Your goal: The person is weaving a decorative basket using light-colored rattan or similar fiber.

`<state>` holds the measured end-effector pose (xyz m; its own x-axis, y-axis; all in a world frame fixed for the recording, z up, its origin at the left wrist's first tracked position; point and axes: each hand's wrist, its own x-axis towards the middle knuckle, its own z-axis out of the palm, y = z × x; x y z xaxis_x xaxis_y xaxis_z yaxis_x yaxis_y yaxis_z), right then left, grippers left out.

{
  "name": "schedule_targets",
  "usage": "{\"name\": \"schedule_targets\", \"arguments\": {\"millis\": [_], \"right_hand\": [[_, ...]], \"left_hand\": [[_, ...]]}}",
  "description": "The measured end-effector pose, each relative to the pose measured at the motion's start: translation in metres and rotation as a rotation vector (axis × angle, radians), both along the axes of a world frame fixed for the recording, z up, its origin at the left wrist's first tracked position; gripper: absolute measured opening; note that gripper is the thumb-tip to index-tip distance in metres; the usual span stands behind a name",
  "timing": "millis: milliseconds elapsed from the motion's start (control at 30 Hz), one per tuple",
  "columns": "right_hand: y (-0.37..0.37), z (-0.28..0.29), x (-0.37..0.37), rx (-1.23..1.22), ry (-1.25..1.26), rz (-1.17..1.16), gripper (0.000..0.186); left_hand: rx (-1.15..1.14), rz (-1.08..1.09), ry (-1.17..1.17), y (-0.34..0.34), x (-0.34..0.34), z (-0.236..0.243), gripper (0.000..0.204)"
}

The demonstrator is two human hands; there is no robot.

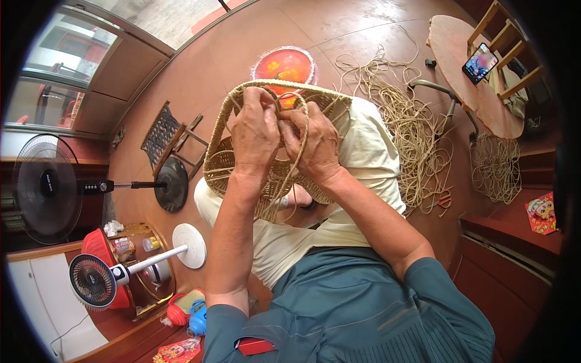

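A woven straw-coloured basket [218, 166] rests tilted across my lap between my knees. My left hand [254, 133] is at the basket's far inner wall, its fingers bent and pressed together on a cord. Just right of it, my right hand [311, 142] has curled fingers around the same cord work, thumb toward my left hand. A loose cord [298, 156] loops down between the two hands into the basket. The exact spot my fingertips pinch is partly hidden.
Tangled cord [411, 145] and red scissors [443, 199] lie right. A red tray [284, 63] is ahead. A round wooden table [451, 66] holds a phone [480, 62]. Left are a folding stool [160, 136], black fan [48, 187], white fan [92, 282] and red and blue jugs [196, 317].
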<state>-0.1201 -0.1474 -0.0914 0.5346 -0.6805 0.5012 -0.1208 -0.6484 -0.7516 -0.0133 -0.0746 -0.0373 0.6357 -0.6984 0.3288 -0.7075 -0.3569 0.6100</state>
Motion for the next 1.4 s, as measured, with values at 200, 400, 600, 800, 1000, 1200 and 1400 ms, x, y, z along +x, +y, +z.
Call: {"name": "schedule_targets", "arguments": {"millis": [200, 400, 600, 800, 1000, 1200, 1400], "right_hand": [[-0.001, -0.002, 0.000, 0.073, -0.020, 0.014, 0.013], [0.000, 0.001, -0.001, 0.040, 0.006, 0.013, 0.016], [-0.001, -0.001, -0.004, 0.062, 0.038, 0.016, 0.017], [0.001, 0.002, -0.002, 0.068, 0.028, 0.022, 0.013], [0.002, 0.000, -0.004, -0.036, -0.106, 0.007, 0.018], [0.003, -0.007, -0.003, -0.256, -0.123, 0.143, 0.025], [0.015, -0.005, -0.005, -0.342, 0.029, 0.248, 0.046]], "left_hand": [[-0.253, -0.020, 0.597, 0.010, -0.012, -0.003, 0.031], [-0.024, 0.067, -0.141, 0.008, -0.027, -0.005, 0.042], [0.272, 0.089, -0.235, -0.003, -0.025, -0.001, 0.089], [-0.238, 0.101, 0.120, -0.001, -0.014, -0.015, 0.068], [-0.602, -0.054, 0.880, 0.039, -0.012, -0.028, 0.042], [-0.522, -0.011, 0.865, 0.079, -0.005, -0.028, 0.042], [-0.522, 0.104, 0.840, 0.084, 0.013, -0.006, 0.037]]}}
